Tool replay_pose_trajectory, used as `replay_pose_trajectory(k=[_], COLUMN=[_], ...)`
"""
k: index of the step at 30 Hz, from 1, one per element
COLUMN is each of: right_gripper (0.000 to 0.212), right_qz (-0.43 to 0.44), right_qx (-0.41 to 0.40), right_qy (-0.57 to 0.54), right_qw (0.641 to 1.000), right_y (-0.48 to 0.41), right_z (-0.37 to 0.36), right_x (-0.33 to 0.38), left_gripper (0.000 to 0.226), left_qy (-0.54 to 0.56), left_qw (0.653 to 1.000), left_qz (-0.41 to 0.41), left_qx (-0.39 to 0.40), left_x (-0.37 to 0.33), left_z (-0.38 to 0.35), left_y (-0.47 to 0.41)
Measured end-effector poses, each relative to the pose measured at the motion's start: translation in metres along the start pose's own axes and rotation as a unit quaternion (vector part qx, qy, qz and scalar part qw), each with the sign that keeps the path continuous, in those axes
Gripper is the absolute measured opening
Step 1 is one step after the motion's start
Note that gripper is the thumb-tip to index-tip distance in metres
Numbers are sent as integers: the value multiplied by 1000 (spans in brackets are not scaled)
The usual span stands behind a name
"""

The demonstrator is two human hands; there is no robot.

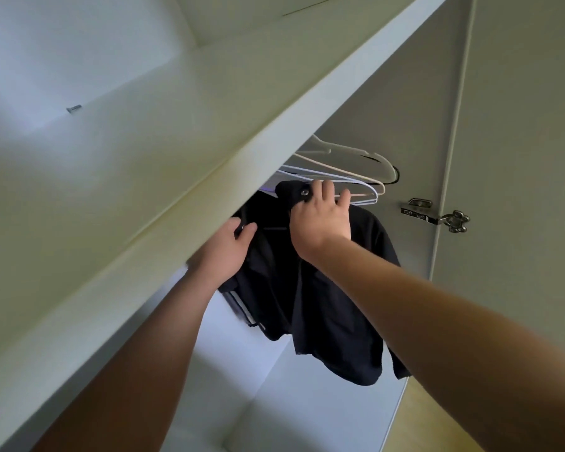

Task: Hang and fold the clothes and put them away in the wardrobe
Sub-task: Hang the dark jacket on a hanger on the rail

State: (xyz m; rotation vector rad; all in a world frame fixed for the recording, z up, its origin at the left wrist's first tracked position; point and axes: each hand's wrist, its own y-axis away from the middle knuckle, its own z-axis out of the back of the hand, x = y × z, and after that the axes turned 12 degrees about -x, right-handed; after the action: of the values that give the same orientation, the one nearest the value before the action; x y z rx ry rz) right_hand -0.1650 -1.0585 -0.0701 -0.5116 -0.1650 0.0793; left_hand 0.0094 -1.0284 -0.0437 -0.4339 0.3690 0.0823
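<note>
Jacket first: the black jacket [336, 305] hangs inside the wardrobe [405, 102], just under the front edge of the upper shelf [183, 203], its hem falling free below your forearms. Your right hand [320, 220] is at its top, fingers curled over the bunched collar, the fingertips reaching across to the lowest of the empty hangers [349, 172] beside it. Your left hand [229, 249] is at the jacket's other shoulder, thumb laid on the fabric in what reads as a pinch; the shelf edge hides the rest of those fingers, so take that as a judgement. The rail and the jacket's own hanger hook are hidden behind the shelf edge, so you cannot tell from here whether the hook is seated.

Behind the jacket, on its left, another dark piece with pale stripes [242, 309] hangs too. The empty hangers cluster to the right, near the door hinge [433, 216].

As for progress, at least one garment looks hung and this one is at the rail or close to it; you seem to be settling it. Spare hangers suggest more could go up. No folded clothes show in this view, so what remains of the folding cannot be judged here
</note>
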Motion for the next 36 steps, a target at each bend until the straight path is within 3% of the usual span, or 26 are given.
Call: replay_pose_trajectory(k=[4,8,11,14,16,19,21,23,25,28,32,36], right_gripper=[38,33,26,23,24,25,29,39,53,59,50,53], right_qz=[2,5,-1,-16,-17,-19,-30,-67,-123,-175,-212,-222], right_qx=[-16,-83,-57,-18,15,38,55,90,106,74,108,154], right_qy=[-25,-29,-40,-70,-82,-85,-102,-187,-315,-403,-416,-420], right_qw=[1000,996,998,997,996,995,993,976,935,896,878,866], right_y=[29,40,38,35,38,40,38,34,34,42,55,61], right_z=[-8,-3,0,2,3,4,5,5,2,-4,-16,-26], right_x=[-4,-10,-14,-18,-19,-21,-21,-22,-24,-27,-32,-43], left_gripper=[52,50,45,29,28,22,35,48,51,43,38,52], left_qy=[9,15,21,126,188,51,10,20,28,40,104,126], left_qw=[1000,999,999,991,967,965,973,982,985,989,993,988], left_qz=[-13,-15,-32,35,112,155,150,123,105,88,65,92], left_qx=[7,25,13,-40,-129,-204,-176,-143,-137,-114,-1,19], left_x=[3,5,9,16,31,56,70,77,77,66,52,50], left_z=[-6,-5,-2,4,4,-3,-12,-20,-31,-53,-76,-95], left_y=[3,-3,-4,-6,-6,-5,-9,-12,-10,6,24,31])
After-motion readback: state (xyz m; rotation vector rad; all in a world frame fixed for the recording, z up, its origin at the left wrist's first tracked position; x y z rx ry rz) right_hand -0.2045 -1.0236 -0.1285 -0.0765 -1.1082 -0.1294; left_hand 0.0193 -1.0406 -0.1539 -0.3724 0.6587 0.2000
